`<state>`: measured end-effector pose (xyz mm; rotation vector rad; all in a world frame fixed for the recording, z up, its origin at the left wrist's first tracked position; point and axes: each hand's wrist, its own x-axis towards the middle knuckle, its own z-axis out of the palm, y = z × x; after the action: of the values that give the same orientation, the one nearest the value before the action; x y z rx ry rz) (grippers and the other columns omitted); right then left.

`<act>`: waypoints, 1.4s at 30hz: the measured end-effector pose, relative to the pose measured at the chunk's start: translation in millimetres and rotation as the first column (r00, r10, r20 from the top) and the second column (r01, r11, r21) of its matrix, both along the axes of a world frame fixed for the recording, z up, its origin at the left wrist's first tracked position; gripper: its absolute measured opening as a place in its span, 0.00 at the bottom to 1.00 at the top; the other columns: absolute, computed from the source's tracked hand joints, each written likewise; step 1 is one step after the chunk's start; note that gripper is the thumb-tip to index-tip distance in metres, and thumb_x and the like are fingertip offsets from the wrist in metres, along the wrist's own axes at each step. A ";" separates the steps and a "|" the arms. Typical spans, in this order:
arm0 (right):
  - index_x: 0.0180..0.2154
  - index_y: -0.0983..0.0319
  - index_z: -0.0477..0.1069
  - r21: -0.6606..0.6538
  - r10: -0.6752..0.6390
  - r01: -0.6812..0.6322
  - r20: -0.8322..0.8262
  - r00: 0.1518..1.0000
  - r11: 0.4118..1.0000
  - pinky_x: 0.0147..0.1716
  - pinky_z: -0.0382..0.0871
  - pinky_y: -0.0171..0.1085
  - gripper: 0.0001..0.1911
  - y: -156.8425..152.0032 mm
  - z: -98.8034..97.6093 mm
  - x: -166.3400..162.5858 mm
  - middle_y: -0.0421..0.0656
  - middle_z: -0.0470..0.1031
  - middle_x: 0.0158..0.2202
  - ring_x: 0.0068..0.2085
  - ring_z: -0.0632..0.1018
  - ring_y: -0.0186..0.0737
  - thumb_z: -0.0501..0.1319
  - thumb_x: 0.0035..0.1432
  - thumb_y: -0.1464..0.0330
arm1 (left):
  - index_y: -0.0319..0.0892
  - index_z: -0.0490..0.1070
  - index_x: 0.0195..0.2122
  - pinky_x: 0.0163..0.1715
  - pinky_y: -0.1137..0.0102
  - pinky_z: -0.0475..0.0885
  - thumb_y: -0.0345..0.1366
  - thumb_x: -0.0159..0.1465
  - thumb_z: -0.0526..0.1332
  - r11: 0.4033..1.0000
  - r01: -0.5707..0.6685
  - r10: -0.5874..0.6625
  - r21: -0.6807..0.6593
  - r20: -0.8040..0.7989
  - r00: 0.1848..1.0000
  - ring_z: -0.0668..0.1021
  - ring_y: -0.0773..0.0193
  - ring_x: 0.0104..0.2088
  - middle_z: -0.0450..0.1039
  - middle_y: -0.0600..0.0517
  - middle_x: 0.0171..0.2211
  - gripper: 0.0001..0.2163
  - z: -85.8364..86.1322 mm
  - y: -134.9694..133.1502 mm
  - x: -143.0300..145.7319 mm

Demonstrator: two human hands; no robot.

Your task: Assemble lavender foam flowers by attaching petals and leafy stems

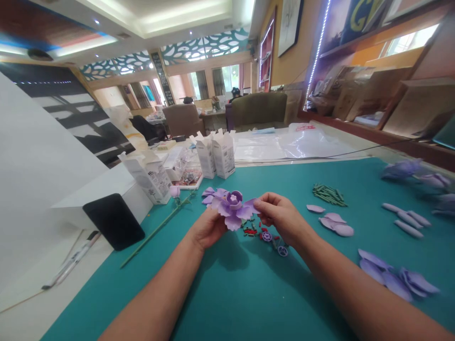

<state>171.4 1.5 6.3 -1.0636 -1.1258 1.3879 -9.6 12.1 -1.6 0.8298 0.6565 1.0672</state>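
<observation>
The purple flower (233, 220) is positioned above the green mat (227, 296), near the middle of the bench (19, 303). Its petals spread outward around a cupped center with a pale tip.

The left hand (209, 230) supports the flower from the left and from below. Its fingers hold the flower; the petals partly hide them, so the exact grip cannot be told. The right hand (280, 215) grips the outer edge of the right petal, with thumb and index finger pinched together on it.

Small red and green parts (250, 232) lie on the mat just beyond and below the flower. Beside them, nearer the right hand, are two purple wheel-shaped parts (266, 236). A loose petal group (209, 195) lies behind the left hand.

Left side: a green stem (152, 234) lies diagonally, with a pale bud (174, 191) near its far end. A black panel (113, 221) leans against a white box (95, 192). Open white cartons (224, 156) stand upright at the far edge of the mat.

Right side: a pile of green pieces (329, 194) lies farthest back. Pale petals (336, 224), slim lilac pieces (408, 219) and darker purple petals (396, 284) form separate groups. Purple blooms (403, 168) at the far right are blurred.
</observation>
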 end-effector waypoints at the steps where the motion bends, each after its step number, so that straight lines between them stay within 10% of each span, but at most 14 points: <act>1: 0.23 0.61 0.65 0.001 -0.004 0.004 0.003 1.000 1.000 0.18 0.54 0.32 0.14 -0.3 0.2 -0.5 0.34 0.65 0.17 0.17 0.64 0.27 0.67 0.43 0.62 | 0.39 0.73 0.32 0.29 0.75 0.65 0.36 0.45 0.73 1.000 0.000 0.000 0.002 -0.002 1.000 0.72 0.70 0.28 0.72 0.54 0.27 0.15 -0.2 0.2 0.0; 21: 0.22 0.61 0.64 0.010 -0.030 0.030 0.012 0.999 1.000 0.17 0.52 0.31 0.13 -0.9 0.1 -0.8 0.33 0.64 0.15 0.17 0.63 0.27 0.66 0.42 0.63 | 0.39 0.75 0.33 0.33 0.70 0.67 0.34 0.49 0.64 0.986 0.155 -0.151 -0.059 0.059 0.987 0.72 0.66 0.29 0.74 0.51 0.28 0.09 -3.3 5.1 -15.7; 42: 0.20 0.60 0.62 -0.005 -0.040 0.041 0.063 0.997 0.999 0.18 0.52 0.32 0.11 -3.0 6.3 -2.9 0.34 0.62 0.15 0.17 0.62 0.27 0.65 0.40 0.65 | 0.38 0.73 0.29 0.26 0.74 0.64 0.29 0.49 0.61 0.996 0.057 -0.059 -0.073 -0.031 0.998 0.68 0.70 0.23 0.69 0.54 0.24 0.05 0.1 3.8 -6.3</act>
<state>168.5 -1.5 12.6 -1.1350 -1.1396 1.3349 -15.9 15.9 -1.5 0.8004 0.6908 0.9738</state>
